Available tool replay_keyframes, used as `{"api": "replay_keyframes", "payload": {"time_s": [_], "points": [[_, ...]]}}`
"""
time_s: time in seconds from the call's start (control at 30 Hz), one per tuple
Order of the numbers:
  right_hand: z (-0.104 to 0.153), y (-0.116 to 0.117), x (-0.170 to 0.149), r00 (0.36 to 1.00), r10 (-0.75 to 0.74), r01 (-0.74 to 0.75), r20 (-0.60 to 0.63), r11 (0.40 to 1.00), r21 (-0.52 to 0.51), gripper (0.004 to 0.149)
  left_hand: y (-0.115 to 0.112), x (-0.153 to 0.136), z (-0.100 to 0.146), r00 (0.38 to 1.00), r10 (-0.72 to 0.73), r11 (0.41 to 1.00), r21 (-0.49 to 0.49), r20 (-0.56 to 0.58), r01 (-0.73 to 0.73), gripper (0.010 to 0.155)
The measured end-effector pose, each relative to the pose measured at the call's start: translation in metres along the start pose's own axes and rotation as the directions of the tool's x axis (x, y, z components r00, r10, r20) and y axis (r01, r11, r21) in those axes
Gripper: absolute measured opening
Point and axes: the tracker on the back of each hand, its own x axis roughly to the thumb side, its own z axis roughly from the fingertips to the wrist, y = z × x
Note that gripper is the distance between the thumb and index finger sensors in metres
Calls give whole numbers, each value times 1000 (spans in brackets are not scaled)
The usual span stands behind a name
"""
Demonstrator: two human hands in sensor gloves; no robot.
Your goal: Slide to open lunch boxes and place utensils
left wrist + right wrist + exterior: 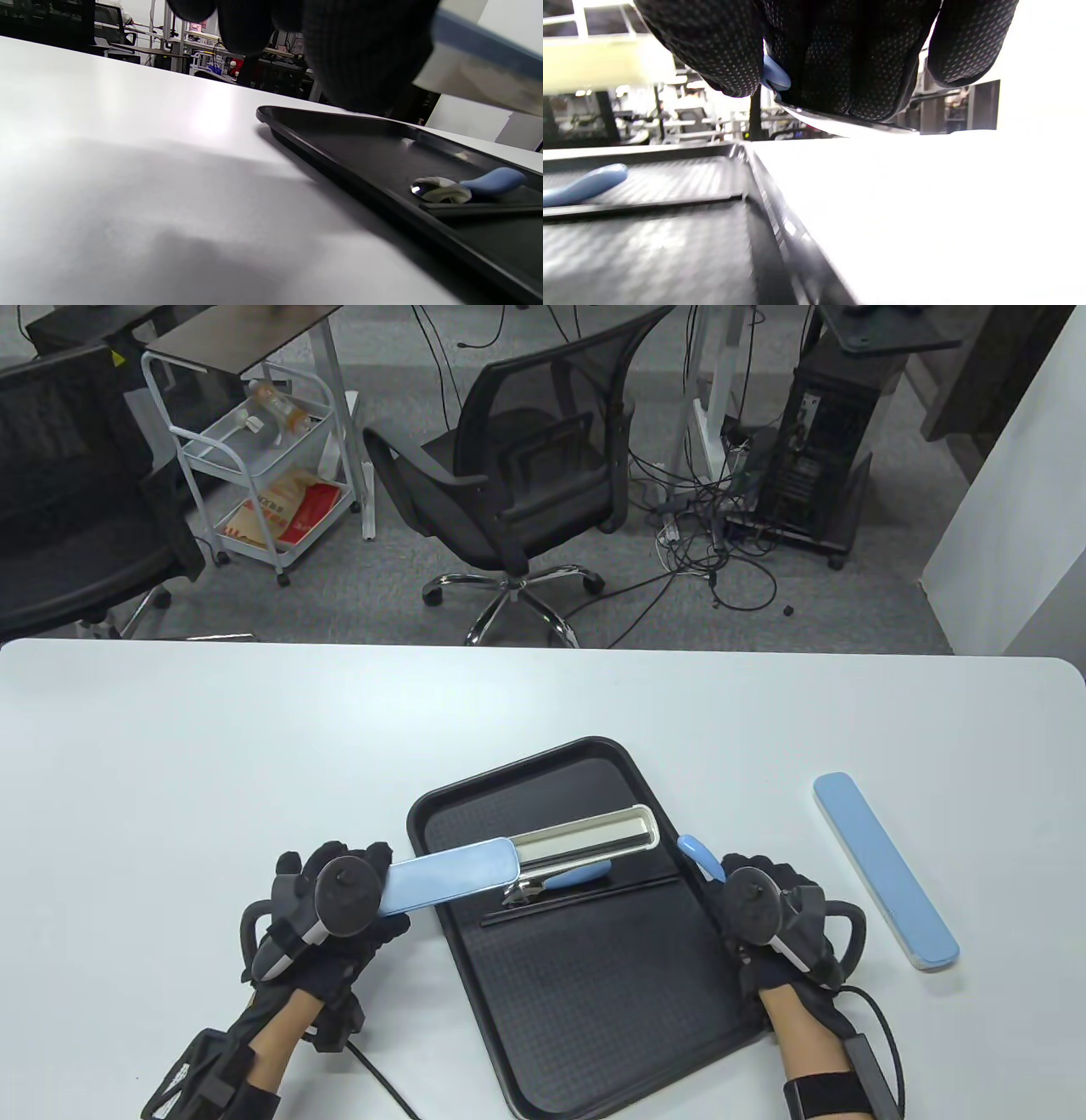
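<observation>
A long lunch box (475,869) with a blue sliding lid is slid partly open, and its white inner tray (594,836) juts out over the black tray (611,984). My left hand (382,886) grips the box's lid end and holds it above the tray; the box shows at the upper right of the left wrist view (479,72). A blue-handled spoon (568,878) and black chopsticks (594,897) lie on the tray under the box. My right hand (734,878) pinches another blue-handled metal utensil (774,76) at the tray's right rim, its handle pointing up-left.
A second blue lunch box (885,869), closed, lies on the white table to the right of the tray. An office chair (526,475) and a wire cart (263,458) stand beyond the table's far edge.
</observation>
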Motion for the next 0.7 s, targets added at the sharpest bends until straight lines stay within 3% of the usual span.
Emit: {"api": "replay_keyframes", "payload": {"time_s": [0.23,0.43,0.7], "points": [[3,-20,3,998,-43,49,48,992,-114,48,-3,11,2,994,-87,996,3,61,87,89],[12,-30,36,976,76,-36,202,980,-194,48,-4,20,5,986,-134,991,14,101,133,89],[23,-29,70,917,181,-107,354,970,-219,48,-4,24,6,981,-151,988,25,120,149,89]]}}
